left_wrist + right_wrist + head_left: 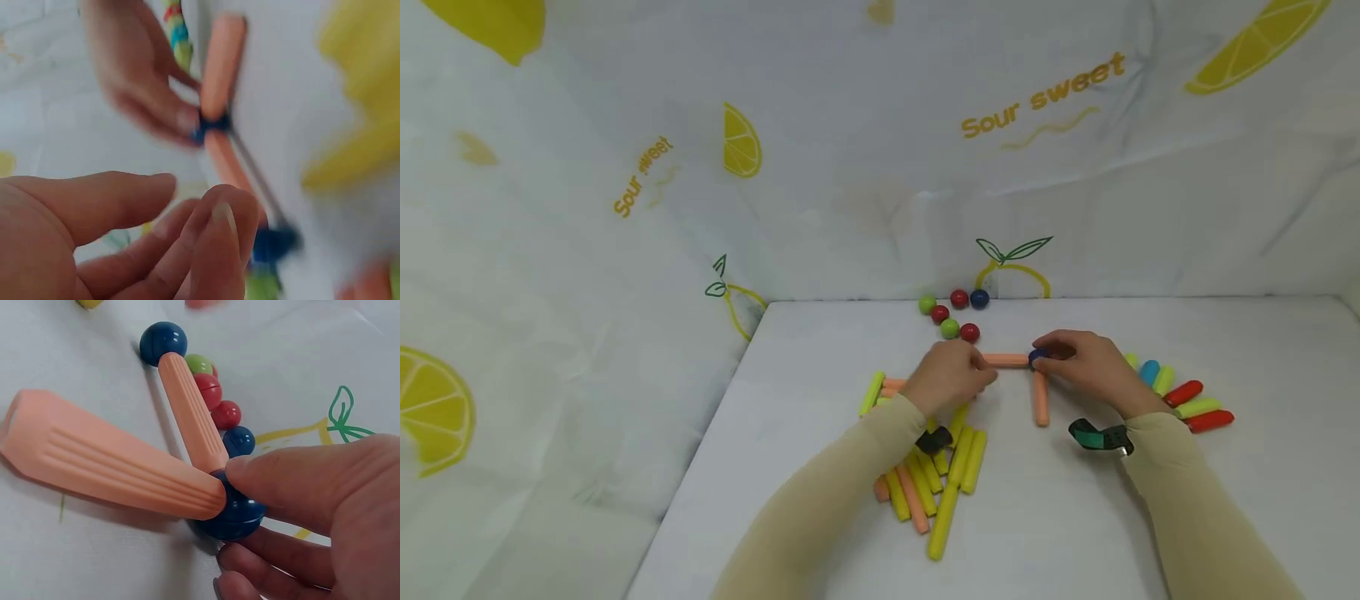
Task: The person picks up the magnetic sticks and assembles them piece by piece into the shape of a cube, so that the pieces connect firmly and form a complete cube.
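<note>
My right hand (1092, 367) pinches a dark blue ball (240, 520) between thumb and fingers. Two ridged orange rods meet at that ball: one rod (194, 415) runs left to a second blue ball (164, 344), and the other rod (1041, 400) points toward me on the white table. My left hand (947, 377) is by the left end of the first rod and hides the second ball in the head view. In the left wrist view its thumb and fingers (134, 200) are loosely bent, with nothing between them.
Several yellow and orange rods (962, 458) lie under and beside my left forearm. Red, green and blue balls (959, 299) sit near the back edge. Red, yellow-green and blue rods (1198, 407) fan out right of my right hand. A lemon-print cloth (865, 167) stands behind the table.
</note>
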Available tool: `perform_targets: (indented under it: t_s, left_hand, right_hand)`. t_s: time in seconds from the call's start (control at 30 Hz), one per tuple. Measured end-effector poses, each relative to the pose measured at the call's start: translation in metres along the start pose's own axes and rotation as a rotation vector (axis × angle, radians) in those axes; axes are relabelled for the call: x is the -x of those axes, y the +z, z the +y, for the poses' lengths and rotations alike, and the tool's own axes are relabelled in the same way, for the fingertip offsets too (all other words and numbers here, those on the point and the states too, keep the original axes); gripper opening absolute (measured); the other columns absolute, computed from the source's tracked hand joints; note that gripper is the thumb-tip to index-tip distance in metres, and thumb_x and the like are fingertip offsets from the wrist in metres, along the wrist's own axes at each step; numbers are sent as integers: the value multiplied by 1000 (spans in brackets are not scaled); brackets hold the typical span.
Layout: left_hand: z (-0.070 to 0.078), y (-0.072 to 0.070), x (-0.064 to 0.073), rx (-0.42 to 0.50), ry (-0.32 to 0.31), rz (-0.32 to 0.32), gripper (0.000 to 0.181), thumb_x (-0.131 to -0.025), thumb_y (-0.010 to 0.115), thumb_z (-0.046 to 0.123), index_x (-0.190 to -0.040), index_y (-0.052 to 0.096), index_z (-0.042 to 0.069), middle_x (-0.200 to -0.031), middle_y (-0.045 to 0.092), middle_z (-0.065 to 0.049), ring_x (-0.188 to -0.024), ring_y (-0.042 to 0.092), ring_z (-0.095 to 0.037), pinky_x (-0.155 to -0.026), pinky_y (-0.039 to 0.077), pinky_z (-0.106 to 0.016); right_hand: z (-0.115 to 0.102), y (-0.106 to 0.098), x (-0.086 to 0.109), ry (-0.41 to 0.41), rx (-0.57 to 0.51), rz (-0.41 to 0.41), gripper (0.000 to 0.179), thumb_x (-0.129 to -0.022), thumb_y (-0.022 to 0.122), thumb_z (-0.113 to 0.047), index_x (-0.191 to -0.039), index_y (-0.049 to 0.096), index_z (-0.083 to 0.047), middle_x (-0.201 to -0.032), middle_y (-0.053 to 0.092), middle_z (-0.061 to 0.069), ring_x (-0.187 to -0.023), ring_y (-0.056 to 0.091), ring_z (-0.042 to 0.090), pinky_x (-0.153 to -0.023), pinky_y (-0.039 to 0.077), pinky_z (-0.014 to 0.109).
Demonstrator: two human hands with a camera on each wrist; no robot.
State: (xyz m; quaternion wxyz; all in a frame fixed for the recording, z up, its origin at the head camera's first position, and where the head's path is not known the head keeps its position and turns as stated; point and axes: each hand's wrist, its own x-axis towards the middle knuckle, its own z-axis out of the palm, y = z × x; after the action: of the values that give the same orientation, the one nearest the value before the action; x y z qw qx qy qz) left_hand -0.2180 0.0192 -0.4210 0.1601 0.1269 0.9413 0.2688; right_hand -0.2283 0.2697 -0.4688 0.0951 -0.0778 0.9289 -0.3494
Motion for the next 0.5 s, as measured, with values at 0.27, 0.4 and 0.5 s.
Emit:
perform_targets:
  t_s: [0.27,0.4,0.5]
  left_hand:
    - [-83,-51,13,-191,24,-56,21,-106,68,14,-121,82,10,-124,80,-5,-116,71,-21,-102,59,-37]
    - [-94,-49,7,-180,6,-129,21,-107,66,15,-120,83,13,-126,79,-3,-118,67,-20,-105,57,-38]
    - [-94,-48,7,-199,20,-137,19,-108,66,18,-117,83,16,-122,78,-1,-113,65,-18,-102,56,-35]
  right_hand:
    - [-2,-3,2,28,28,9,46,-106,68,-36,-140,67,-5,-133,72,24,-124,64,44,-102,51,63]
    - [2,-4,5,29,30,13,47,-106,68,-36,-141,67,-5,-134,71,25,-124,63,44,-100,52,62]
    - [0,-3,6,28,27,13,47,-106,68,-36,-141,67,-5,-135,70,25,-124,64,44,-99,53,61]
